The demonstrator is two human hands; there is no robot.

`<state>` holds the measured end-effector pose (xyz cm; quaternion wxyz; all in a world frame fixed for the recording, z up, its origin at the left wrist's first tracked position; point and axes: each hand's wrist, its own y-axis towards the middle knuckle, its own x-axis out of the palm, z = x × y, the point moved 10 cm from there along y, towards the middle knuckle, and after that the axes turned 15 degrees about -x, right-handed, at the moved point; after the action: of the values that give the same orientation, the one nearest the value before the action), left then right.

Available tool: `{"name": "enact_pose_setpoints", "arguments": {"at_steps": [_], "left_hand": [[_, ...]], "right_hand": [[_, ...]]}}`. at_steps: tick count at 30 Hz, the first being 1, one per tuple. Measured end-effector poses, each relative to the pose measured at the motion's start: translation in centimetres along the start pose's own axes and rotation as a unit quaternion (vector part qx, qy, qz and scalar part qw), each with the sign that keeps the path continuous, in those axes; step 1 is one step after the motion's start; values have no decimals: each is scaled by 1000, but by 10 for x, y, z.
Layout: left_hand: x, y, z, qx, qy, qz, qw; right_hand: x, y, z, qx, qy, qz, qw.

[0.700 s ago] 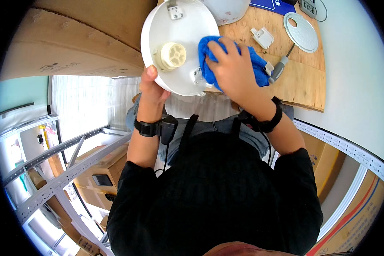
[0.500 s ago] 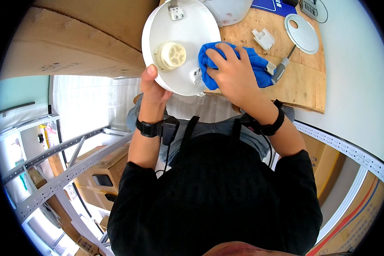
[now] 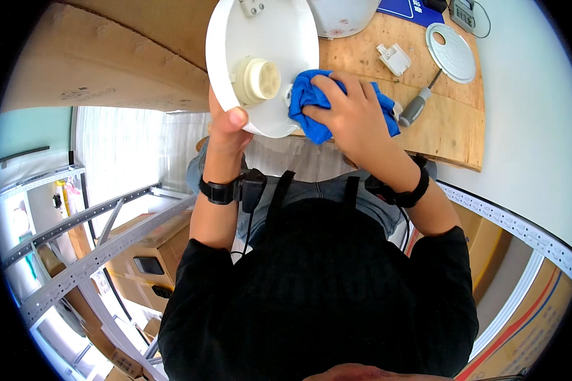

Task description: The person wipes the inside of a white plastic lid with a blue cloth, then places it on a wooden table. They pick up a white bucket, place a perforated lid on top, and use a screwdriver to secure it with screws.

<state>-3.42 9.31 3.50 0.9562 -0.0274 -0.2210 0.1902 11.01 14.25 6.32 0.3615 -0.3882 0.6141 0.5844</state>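
My left hand (image 3: 228, 123) grips the near left rim of a white plastic bowl-shaped housing (image 3: 286, 44), thumb over the edge. The housing is tilted, its hollow side showing a cream round hub (image 3: 260, 81) and a small white bracket at the far end. In my right hand (image 3: 353, 111) is a bunched blue cloth (image 3: 311, 111), pressed against the housing's near right rim. The cloth partly hides another small fitting there. Just right of the cloth, a grey-handled screwdriver (image 3: 415, 108) lies on the wooden table (image 3: 451, 124).
A white plastic clip-like part (image 3: 394, 59) and a perforated white disc (image 3: 451, 54) lie on the table. At the back are a whitish rounded container (image 3: 343, 16), a blue sheet (image 3: 413, 9) and a grey device with a cord (image 3: 462, 14). A large cardboard box (image 3: 127, 57) stands close on the left.
The housing has tilted further and shifted slightly left and away. My right hand has moved the cloth a little left and toward me, off the screwdriver's handle.
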Motion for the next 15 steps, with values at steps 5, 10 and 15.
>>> {"name": "enact_pose_setpoints", "arguments": {"at_steps": [5, 10, 15], "left_hand": [[-4, -7, 10, 55, 69, 21, 996], [-7, -15, 10, 57, 32, 52, 996], [-12, -19, 5, 18, -16, 57, 998]], "right_hand": [[0, 1, 3, 52, 72, 7, 996], [8, 1, 2, 30, 168, 10, 985], [11, 3, -6, -34, 128, -17, 991]]}}
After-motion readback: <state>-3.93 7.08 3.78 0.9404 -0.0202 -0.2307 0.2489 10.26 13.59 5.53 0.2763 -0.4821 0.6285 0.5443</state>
